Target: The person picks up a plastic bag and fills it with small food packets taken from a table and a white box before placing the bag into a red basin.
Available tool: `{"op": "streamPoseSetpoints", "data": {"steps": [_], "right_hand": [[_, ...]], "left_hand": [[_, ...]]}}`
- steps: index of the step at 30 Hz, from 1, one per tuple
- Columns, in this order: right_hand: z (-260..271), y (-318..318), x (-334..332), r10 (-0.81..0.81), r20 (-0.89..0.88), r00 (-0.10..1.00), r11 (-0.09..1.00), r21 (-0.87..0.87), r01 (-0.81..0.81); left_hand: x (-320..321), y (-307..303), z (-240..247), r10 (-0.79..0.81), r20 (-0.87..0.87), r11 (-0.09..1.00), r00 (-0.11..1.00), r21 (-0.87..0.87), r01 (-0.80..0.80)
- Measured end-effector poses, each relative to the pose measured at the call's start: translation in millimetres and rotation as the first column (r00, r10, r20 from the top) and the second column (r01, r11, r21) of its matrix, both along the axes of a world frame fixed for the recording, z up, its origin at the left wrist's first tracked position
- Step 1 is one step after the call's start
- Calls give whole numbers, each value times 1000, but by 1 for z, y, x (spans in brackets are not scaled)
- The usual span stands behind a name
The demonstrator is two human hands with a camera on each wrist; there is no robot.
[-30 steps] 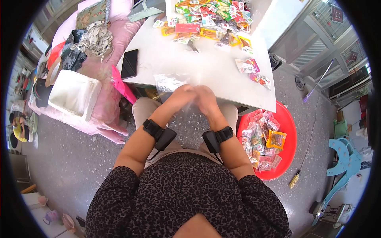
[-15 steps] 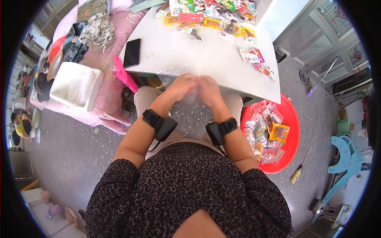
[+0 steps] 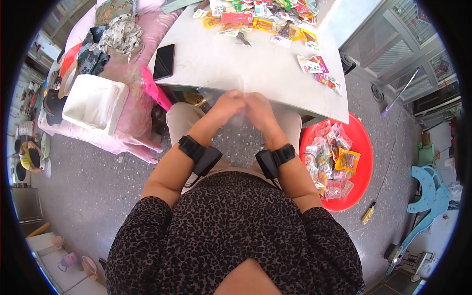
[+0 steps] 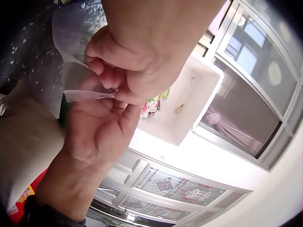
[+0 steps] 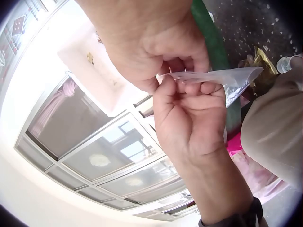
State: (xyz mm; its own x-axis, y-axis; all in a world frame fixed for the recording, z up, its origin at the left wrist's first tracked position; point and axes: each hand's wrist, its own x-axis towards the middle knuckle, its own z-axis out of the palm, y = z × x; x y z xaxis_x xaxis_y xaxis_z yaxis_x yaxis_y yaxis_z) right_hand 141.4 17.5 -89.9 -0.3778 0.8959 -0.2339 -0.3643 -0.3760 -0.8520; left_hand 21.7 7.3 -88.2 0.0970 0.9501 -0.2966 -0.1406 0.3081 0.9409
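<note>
A clear plastic bag [image 5: 236, 78] hangs between my two hands at the table's front edge. My left hand [image 3: 228, 106] pinches its rim with curled fingers, and my right hand [image 3: 259, 109] grips the same rim close beside it. In the left wrist view the bag [image 4: 78, 26] spreads out beyond the fingers, see-through and wrinkled. The fingers of both hands meet at the bag's edge, partly hiding it. In the head view the bag's clear film shows faintly around the hands.
The white table [image 3: 275, 71] bears a pile of snack packets [image 3: 265, 19] at the back, a few packets [image 3: 314, 65] at right and a phone [image 3: 164, 62] at left. A red tub [image 3: 365, 164] of packets stands on the floor. A white foam box [image 3: 96, 104] lies on the pink bed.
The bag, spread and shiny to the left of the hands one second ago, now shows less there. Both hands stay together at its rim, and the head view has shifted slightly.
</note>
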Motion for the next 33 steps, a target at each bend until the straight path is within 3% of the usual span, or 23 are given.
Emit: {"op": "streamPoseSetpoints", "data": {"steps": [7, 8, 10, 11, 13, 14, 16, 18, 21, 22, 25, 28, 31, 32, 33], "right_hand": [[-14, 4, 3, -42, -16, 999, 998, -40, 41], [-17, 5, 4, -35, 43, 998, 998, 61, 32], [-27, 7, 5, -42, 161, 986, 965, 261, -1], [-31, 9, 6, -49, 164, 985, 968, 251, 6], [-28, 14, 4, -66, 161, 985, 977, 212, 31], [-24, 16, 3, -79, 154, 985, 982, 180, 50], [-11, 21, -5, -115, 129, 985, 993, 53, 109], [-3, 30, -14, -132, 223, 966, 987, 122, 107], [14, 42, -32, -143, 244, 959, 981, 166, 104], [19, 46, -37, -144, 232, 962, 980, 171, 105], [16, 64, -51, -152, 255, 955, 970, 222, 95], [-6, 89, -55, -28, 441, 897, 980, 188, -62], [-11, 109, -48, -95, 735, 672, 898, 354, -260], [-17, 119, -45, -201, 747, 634, 848, 457, -269], [-29, 132, -41, -305, 745, 593, 786, 549, -285]], "left_hand": [[-1, -4, -5, 8, 119, 1000, 993, 13, -10], [-1, -4, -6, 28, 153, 1000, 988, 6, -30], [2, -9, -1, 196, 49, 979, 979, 43, -198], [3, -9, 2, 279, 1, 958, 960, 71, -279], [-7, -3, -12, 457, -270, 846, 847, 424, -322], [-14, 2, -19, 564, -361, 756, 743, 588, -288], [-21, 3, 1, 662, -456, 663, 595, 726, -181], [-28, 4, 27, 752, -504, 555, 424, 832, 5], [-40, 18, 53, 896, -370, 286, 245, 903, 319], [-41, 23, 59, 910, -346, 254, 227, 901, 352], [-47, 37, 55, 847, -515, 404, 133, 784, 471], [-51, 61, 17, 667, -737, 661, 111, 654, 368], [-47, 80, -28, 513, -812, 825, 278, 556, 103], [-46, 85, -43, 492, -792, 841, 361, 539, 36], [-44, 87, -46, 509, -780, 828, 365, 559, 39]]}}
